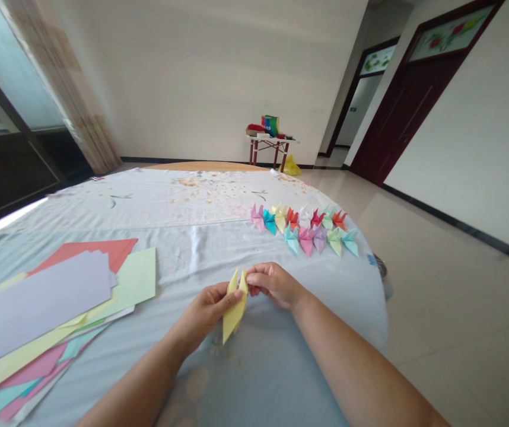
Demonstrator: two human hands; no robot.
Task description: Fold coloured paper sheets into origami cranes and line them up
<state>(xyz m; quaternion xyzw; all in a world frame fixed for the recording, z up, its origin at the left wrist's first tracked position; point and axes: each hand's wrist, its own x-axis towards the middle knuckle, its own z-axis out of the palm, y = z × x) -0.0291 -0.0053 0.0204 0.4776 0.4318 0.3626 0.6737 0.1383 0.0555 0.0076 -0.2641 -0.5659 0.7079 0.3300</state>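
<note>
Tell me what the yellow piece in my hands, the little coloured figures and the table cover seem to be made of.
Yellow piece, pinched by the left hand and right hand: thin matte paper, holding sharp creases. Coloured figures: likely the same paper, with crisp folded points and no gloss. Table cover: seemingly woven cloth, showing soft wrinkles and a faint floral print.

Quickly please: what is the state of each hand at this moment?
Left hand: closed on the yellow folded paper.
Right hand: fingertips pinch the same paper's top tip.
</note>
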